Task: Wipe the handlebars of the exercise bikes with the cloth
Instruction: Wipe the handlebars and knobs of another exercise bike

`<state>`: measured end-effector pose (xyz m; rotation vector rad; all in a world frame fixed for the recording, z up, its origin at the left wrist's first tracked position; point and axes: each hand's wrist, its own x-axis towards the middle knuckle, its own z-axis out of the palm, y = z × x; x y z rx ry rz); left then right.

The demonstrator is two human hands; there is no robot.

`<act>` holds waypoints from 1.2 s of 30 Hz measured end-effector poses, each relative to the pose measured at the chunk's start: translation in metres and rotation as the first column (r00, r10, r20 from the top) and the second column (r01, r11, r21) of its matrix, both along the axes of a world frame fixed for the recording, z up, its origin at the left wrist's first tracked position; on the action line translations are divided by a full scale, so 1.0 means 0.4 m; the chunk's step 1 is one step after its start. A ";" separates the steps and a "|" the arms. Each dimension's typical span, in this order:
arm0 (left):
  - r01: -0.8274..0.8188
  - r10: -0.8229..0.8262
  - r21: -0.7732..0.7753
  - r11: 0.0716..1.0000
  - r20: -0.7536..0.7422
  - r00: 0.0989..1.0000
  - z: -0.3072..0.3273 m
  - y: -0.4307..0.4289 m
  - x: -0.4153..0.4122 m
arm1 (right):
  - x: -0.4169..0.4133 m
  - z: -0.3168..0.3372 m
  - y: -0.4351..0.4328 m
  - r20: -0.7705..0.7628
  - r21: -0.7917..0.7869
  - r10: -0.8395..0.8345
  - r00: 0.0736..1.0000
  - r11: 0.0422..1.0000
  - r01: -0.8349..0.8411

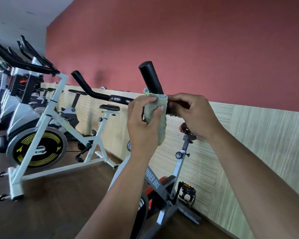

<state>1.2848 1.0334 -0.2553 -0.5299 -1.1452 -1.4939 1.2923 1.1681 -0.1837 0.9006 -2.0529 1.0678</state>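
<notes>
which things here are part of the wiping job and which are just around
In the job: cloth, near handlebar, left hand pinching the cloth, right hand gripping the handlebar.
Just around: saddle, flywheel, pedal, red wall.

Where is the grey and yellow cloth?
Head view, centre: the grey-yellow cloth is wrapped round the black handlebar below its upright grip, held by the left hand, right hand alongside.

Open air surrounds the upright black foam handlebar grip (150, 77), the red painted wall (197, 40) well behind it. At its base the left hand (143, 123), the grey-green cloth (154, 109) and the right hand (193, 114) crowd the black crossbar (119, 99); leftward the bar runs bare, with a free gap before the white-framed exercise bike (45, 118).
</notes>
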 end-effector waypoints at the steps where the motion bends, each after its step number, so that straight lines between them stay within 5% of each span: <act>1: 0.042 -0.042 0.012 0.999 -0.011 0.999 -0.003 0.000 -0.003 | -0.001 0.003 0.000 0.008 0.002 0.000 1.000 1.000 0.000; 9: 0.143 -0.143 0.023 0.989 -0.025 0.989 -0.033 0.033 -0.026 | -0.002 0.032 0.008 0.027 0.066 -0.008 1.000 0.998 0.006; 14: 0.332 -0.341 0.151 0.931 0.036 0.939 -0.024 0.038 -0.024 | -0.002 0.042 0.023 0.006 0.101 -0.101 0.995 0.990 0.100; 18: 0.364 -0.384 0.159 0.918 0.117 0.916 -0.030 0.058 -0.039 | -0.033 0.044 0.062 -0.050 0.127 -0.267 0.962 0.954 0.272; 23: 0.378 -0.406 0.163 0.911 0.202 0.891 -0.049 0.104 -0.086 | -0.059 0.038 0.077 -0.021 0.159 -0.261 0.965 0.952 0.261; 30: 0.397 -0.415 0.122 0.909 0.305 0.857 -0.041 0.170 -0.137 | -0.069 0.012 0.075 0.000 0.029 -0.211 0.978 0.977 0.210; 36: 0.369 -0.375 0.091 0.925 0.377 0.847 -0.110 0.139 -0.157 | -0.052 -0.122 0.098 -0.035 -0.320 -0.335 0.941 0.896 0.307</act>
